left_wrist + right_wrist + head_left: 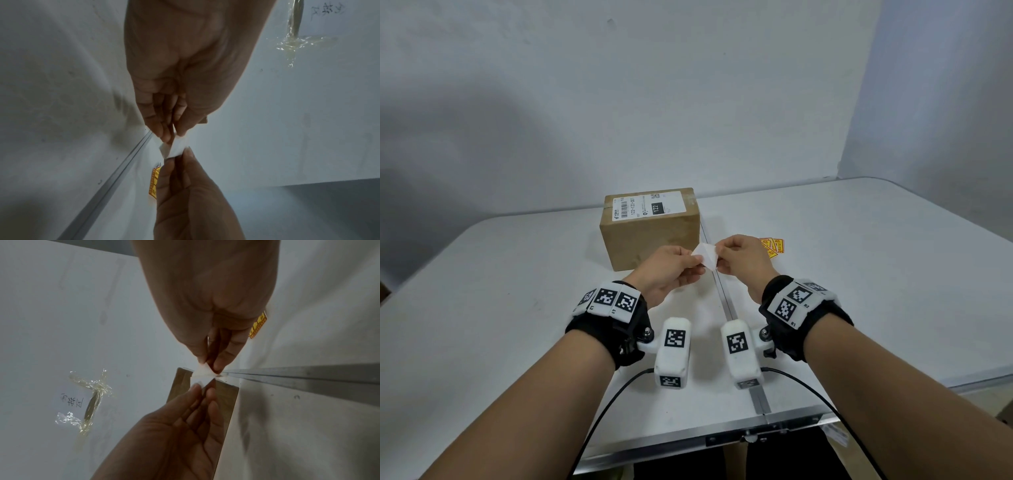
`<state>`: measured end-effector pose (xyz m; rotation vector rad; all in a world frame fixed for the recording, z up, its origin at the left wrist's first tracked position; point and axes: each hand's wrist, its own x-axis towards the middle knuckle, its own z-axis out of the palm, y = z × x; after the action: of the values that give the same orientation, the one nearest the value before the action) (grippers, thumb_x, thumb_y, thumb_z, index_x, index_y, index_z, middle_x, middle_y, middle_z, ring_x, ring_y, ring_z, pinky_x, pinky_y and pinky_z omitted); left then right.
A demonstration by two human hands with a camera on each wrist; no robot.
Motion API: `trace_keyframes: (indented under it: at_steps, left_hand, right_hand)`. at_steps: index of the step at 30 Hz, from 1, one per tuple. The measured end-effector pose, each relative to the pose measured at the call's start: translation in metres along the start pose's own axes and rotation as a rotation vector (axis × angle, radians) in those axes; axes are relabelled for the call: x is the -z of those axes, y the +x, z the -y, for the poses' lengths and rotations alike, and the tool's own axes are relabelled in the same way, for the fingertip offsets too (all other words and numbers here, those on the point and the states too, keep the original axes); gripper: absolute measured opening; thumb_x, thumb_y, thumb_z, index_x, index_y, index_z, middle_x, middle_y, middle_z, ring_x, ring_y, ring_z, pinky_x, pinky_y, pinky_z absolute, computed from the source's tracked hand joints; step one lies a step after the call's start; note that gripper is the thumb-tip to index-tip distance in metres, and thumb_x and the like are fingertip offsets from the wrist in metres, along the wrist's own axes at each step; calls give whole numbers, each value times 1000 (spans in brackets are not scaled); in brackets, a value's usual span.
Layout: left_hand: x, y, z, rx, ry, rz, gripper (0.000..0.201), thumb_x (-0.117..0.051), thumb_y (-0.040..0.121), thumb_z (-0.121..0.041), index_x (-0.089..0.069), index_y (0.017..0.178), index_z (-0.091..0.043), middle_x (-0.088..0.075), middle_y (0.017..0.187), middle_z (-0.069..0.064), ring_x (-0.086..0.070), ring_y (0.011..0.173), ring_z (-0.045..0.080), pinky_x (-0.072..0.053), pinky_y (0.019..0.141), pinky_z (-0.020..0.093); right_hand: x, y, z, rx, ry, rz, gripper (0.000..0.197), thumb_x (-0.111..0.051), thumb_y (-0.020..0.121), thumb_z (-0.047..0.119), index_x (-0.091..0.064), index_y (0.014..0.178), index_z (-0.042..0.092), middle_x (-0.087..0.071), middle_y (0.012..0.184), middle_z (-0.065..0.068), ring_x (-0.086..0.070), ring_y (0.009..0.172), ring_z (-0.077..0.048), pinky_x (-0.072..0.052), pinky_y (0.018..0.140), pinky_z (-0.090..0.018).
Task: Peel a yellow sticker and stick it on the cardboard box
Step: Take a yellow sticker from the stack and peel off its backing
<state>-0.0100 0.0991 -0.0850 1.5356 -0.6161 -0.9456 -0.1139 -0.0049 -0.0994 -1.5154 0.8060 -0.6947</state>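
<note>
Head view: left hand [671,270] fingers pinch left edge of white-backed sticker [703,256]; right hand [739,258] fingers pinch right edge. Sticker held above surface [517,291], in front of cardboard box [650,236], long axis left-right, white side facing camera. Box label reads "122-122-007", "122". Spare yellow stickers [772,246] lie at right.

Your cardboard box [650,240]: matt brown card, smooth white paper label [647,205] on top | sticker piece [703,257] you pinch: plain white paper face | table [517,274]: matt white, metal seam strip [726,301] | stickers at 2 o'clock [772,246]: printed yellow | wall tape [92,395]: glossy, crinkled clear film.
</note>
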Motion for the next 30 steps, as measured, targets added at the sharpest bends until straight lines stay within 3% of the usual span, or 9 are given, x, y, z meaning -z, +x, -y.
trace_keyframes:
  at_steps: [4,7,11,14,17,22,26,30]
  left_hand:
    - [-3,1,4,-34,-25,-76,20,-52,94,-4,-47,76,-12,-62,76,8,-60,67,12,-52,67,20]
    - [-1,3,6,-60,-31,-116,20,-53,93,-4,-45,77,-12,-62,76,8,-60,67,14,-53,68,21]
    - [-1,3,6,-74,-43,-121,19,-54,93,-5,-44,79,-13,-61,76,8,-61,65,12,-53,63,19]
    - [-3,2,5,-81,-69,-117,19,-55,93,-5,-44,80,-13,-62,76,8,-62,57,9,-53,56,16]
    - [-5,0,6,-70,-73,-66,11,-61,89,-6,-51,87,-11,-64,81,7,-60,64,10,-54,59,16]
    - [-4,-1,3,-32,-34,-23,21,-63,87,-4,-54,69,-9,-63,75,6,-57,63,9,-54,59,13]
    - [3,-1,-1,44,-28,16,22,-62,87,0,-56,67,-7,-61,68,5,-55,63,10,-53,56,13]
    - [11,-2,-5,126,-2,52,18,-62,87,0,-58,70,-6,-61,72,7,-55,63,10,-52,58,14]
  right_hand:
    - [-5,-4,1,1,35,44,19,-57,91,22,-68,96,7,-69,84,-8,-64,70,-16,-56,77,-31]
    - [-5,-6,0,17,-22,91,33,-61,87,37,-71,95,8,-69,81,-2,-64,76,-12,-54,78,-28]
    - [-5,-5,-5,47,-96,86,20,-71,80,23,-69,93,8,-67,82,-3,-62,78,-15,-51,71,-24]
    - [-6,-5,-5,59,-111,68,18,-70,82,17,-68,95,5,-68,86,-7,-64,78,-17,-53,70,-25]
    - [-6,-6,-4,65,-81,39,10,-67,83,12,-66,92,8,-68,86,-9,-65,76,-18,-54,69,-24]
    - [-4,-7,-3,40,-49,43,6,-66,84,11,-66,89,8,-67,82,-8,-63,69,-15,-55,71,-25]
    - [3,-7,-2,-5,12,97,7,-65,86,8,-64,91,4,-64,75,-4,-60,61,-11,-54,64,-17]
    - [4,-7,-5,-35,45,98,5,-65,86,8,-63,89,4,-62,74,-5,-59,61,-12,-55,66,-19]
